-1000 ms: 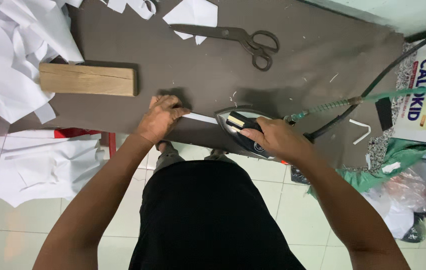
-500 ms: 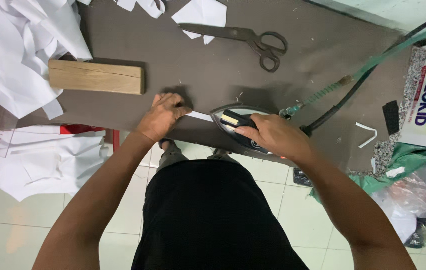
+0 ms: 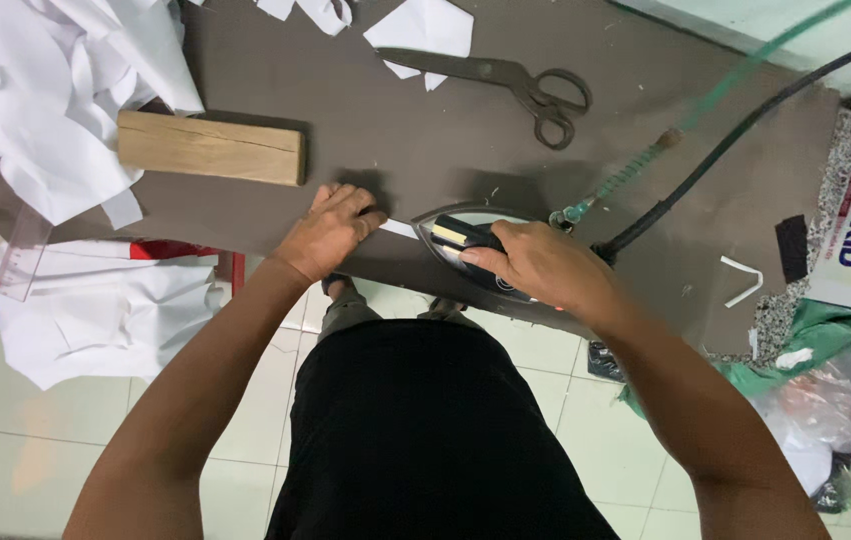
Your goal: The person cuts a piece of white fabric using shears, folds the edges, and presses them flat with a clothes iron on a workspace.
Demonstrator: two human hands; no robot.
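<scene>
Overhead view of a person standing at the near edge of a dark grey worktop (image 3: 425,130). The right hand (image 3: 545,268) is wrapped around the black handle of an iron (image 3: 465,245), fingers closed over the grip; the iron sits flat on the worktop near its front edge, its metal base showing as a pale rim around a dark body with a yellow patch by the handle. The left hand (image 3: 330,228) lies just beside the iron's nose, fingers curled and pressed down on a narrow white fabric strip (image 3: 400,228) that runs between hand and iron; how far the strip extends under the iron cannot be told. A black hose (image 3: 735,150) and a green braided cord (image 3: 635,175) lead from the iron's rear toward the upper right. Farther back lie 1 wooden block (image 3: 210,148), 1 pair of large scissors (image 3: 505,80) and cut white fabric pieces (image 3: 425,25). A heap of white cloth (image 3: 40,90) covers the left end. At right, below the worktop, a green plastic bag (image 3: 815,330) holds what seem to be crumpled clear plastic and scraps.
</scene>
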